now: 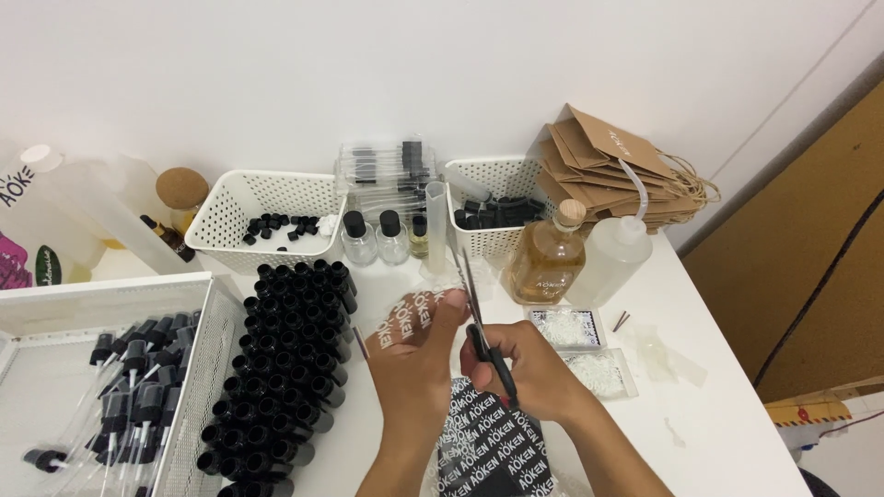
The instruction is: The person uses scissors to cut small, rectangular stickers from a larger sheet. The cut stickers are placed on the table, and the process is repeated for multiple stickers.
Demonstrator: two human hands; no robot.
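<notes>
My left hand point(416, 357) pinches a small clear printed label sheet point(408, 316) and holds it up over the white table. My right hand point(528, 368) grips black-handled scissors point(479, 317), whose blades point up and away right beside the sheet's right edge. Below both hands lies a black strip of printed labels point(493, 442). A dense group of several small black-capped bottles point(285, 359) stands just left of my left hand.
A white basket point(198, 368) at left holds black spray pumps. Two white baskets point(241, 207) at the back hold black caps. An amber liquid bottle point(547, 258), a white squeeze bottle point(610, 256), brown paper bags point(612, 166) and small clear boxes point(569, 329) stand at right.
</notes>
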